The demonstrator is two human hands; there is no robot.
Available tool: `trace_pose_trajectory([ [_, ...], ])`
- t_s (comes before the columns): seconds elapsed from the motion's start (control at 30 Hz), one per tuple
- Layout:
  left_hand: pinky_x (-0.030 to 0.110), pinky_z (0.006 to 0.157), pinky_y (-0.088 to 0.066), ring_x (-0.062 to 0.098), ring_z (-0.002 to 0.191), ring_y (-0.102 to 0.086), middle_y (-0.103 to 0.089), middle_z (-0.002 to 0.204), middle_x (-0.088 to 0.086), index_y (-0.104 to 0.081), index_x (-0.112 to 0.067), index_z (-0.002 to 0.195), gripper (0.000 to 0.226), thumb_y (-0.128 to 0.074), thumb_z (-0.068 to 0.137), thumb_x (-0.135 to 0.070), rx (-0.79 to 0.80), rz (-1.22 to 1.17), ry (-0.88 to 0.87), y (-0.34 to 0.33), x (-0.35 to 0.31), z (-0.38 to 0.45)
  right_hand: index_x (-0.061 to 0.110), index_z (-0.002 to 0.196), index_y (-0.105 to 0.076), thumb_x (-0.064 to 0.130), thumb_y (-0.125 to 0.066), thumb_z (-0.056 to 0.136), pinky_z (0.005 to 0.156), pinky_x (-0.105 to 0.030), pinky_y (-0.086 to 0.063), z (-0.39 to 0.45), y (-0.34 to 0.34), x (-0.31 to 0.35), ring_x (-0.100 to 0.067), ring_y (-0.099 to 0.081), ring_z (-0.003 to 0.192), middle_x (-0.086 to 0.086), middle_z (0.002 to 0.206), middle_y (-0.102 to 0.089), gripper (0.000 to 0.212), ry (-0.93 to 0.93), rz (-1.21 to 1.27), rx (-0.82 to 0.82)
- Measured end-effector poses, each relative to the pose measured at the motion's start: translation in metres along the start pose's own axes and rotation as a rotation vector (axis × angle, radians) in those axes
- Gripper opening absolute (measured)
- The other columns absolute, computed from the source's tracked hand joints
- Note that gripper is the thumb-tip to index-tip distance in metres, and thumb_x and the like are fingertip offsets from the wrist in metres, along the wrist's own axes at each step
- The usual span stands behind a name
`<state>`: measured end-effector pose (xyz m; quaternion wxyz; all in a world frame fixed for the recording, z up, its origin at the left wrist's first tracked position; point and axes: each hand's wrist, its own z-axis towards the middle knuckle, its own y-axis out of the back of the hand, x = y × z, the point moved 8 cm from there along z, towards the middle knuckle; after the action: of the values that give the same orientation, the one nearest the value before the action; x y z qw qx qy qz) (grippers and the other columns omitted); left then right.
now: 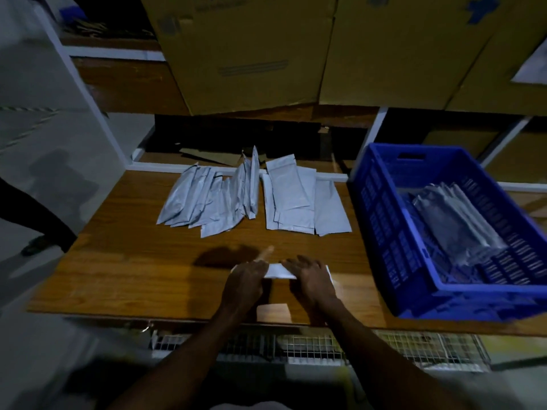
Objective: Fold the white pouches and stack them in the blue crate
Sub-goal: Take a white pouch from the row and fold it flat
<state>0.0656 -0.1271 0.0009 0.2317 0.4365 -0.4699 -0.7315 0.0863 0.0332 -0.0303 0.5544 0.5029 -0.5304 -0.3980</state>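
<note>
Two bare forearms — no sleeves, watch or bracelet visible — end in the left hand (243, 284) and right hand (310, 280), both ungloved, with no rings discernible.

left hand (244, 281) and right hand (312, 279) palms down (close together), forearms extended

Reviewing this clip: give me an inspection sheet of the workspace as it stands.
Surface: wooden table, dimly lit.
Job's things: one white pouch under both hands; loose pouches fanned at the back, flatter pile beside them; blue crate on the right, already holding pouches.
Clutter: small pale card near the front edge.
Grippers: left hand and right hand pressing the pouch flat.
Cables: nothing seen.
Surroundings: cardboard boxes on shelving behind; wire mesh below the table.
</note>
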Motion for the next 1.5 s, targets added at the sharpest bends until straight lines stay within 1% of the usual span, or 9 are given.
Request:
trace_pose_trajectory([
  [0.07,0.032,0.09,-0.055,0.021,0.104,-0.069,-0.072,0.115,0.007,-0.072,-0.012,0.117,0.046,-0.081,0.073,0.0,0.032,-0.035,-0.016,-0.016,0.003,-0.012,0.031,0.155,-0.03,0.025,-0.053,0.091,0.118,-0.051,-0.018,-0.011,-0.026,0.001,-0.026,-0.016,0.151,0.0,0.162,-0.028,0.068,-0.037,-0.013,0.088],
  [0.2,0.038,0.093,-0.056,0.026,0.11,-0.068,-0.07,0.12,0.012,-0.072,-0.009,0.117,0.075,-0.089,0.045,0.001,0.197,0.041,0.002,-0.055,0.026,-0.034,0.029,0.16,-0.004,0.054,-0.029,0.094,0.123,-0.049,-0.001,-0.027,-0.055,0.009,-0.022,0.008,0.153,-0.001,0.166,0.007,0.074,-0.082,0.042,0.135],
  [0.33,0.049,0.116,-0.035,0.031,0.145,-0.034,-0.037,0.155,0.016,-0.043,-0.006,0.148,0.086,-0.075,0.07,-0.022,0.184,-0.004,0.041,-0.069,0.038,-0.042,0.034,0.158,0.007,0.06,-0.003,0.099,0.122,-0.043,0.008,-0.027,-0.051,0.015,-0.016,0.02,0.151,0.005,0.163,0.019,0.065,-0.177,0.161,0.011],
  [0.47,0.035,0.123,-0.004,0.015,0.153,0.0,-0.002,0.164,-0.002,-0.012,-0.018,0.159,0.071,-0.038,0.1,-0.047,0.124,0.043,0.095,-0.063,0.026,-0.023,0.033,0.157,0.011,0.054,-0.007,0.104,0.123,-0.043,0.008,-0.02,-0.045,0.012,-0.015,0.023,0.15,0.005,0.164,0.019,0.06,-0.235,0.201,-0.011],
  [0.67,0.038,0.124,0.001,0.015,0.152,0.005,-0.001,0.167,0.002,-0.007,-0.019,0.16,0.073,-0.006,0.097,-0.055,0.247,0.176,0.16,-0.093,0.043,-0.015,0.033,0.157,0.014,0.054,-0.007,0.103,0.122,-0.047,0.01,-0.013,-0.055,0.022,-0.017,0.026,0.148,0.004,0.162,0.024,0.061,-0.248,0.234,0.064],
  [0.87,0.035,0.122,0.008,0.011,0.15,0.016,0.013,0.163,-0.005,0.003,-0.022,0.159,0.074,0.0,0.094,-0.056,0.225,0.137,0.15,-0.093,0.041,-0.016,0.033,0.156,0.015,0.052,-0.005,0.102,0.121,-0.047,0.011,-0.013,-0.064,0.022,-0.017,0.027,0.148,0.003,0.161,0.025,0.061,-0.265,0.183,0.079],
  [1.07,0.039,0.121,-0.002,0.016,0.153,0.001,-0.001,0.166,-0.001,-0.008,-0.018,0.16,0.069,-0.013,0.1,-0.052,0.242,0.161,0.167,-0.099,0.046,-0.018,0.031,0.156,0.019,0.05,-0.006,0.103,0.12,-0.047,0.015,-0.012,-0.07,0.022,-0.019,0.029,0.147,0.002,0.161,0.03,0.061,-0.275,0.131,0.101],
  [1.27,0.036,0.122,0.009,0.013,0.152,0.015,0.014,0.164,-0.003,0.008,-0.021,0.158,0.073,0.001,0.093,-0.055,0.241,0.167,0.151,-0.096,0.042,-0.017,0.03,0.154,0.022,0.05,-0.007,0.104,0.119,-0.048,0.016,-0.007,-0.074,0.019,-0.02,0.031,0.146,0.001,0.159,0.034,0.061,-0.289,0.131,0.161],
  [1.5,0.039,0.122,0.007,0.017,0.152,0.014,0.017,0.163,-0.001,0.007,-0.019,0.159,0.068,-0.025,0.106,-0.047,0.275,0.18,0.167,-0.09,0.037,-0.015,0.029,0.153,0.024,0.052,-0.008,0.104,0.119,-0.052,0.016,-0.005,-0.077,0.018,-0.02,0.034,0.144,0.0,0.156,0.038,0.063,-0.28,0.153,0.237],
])
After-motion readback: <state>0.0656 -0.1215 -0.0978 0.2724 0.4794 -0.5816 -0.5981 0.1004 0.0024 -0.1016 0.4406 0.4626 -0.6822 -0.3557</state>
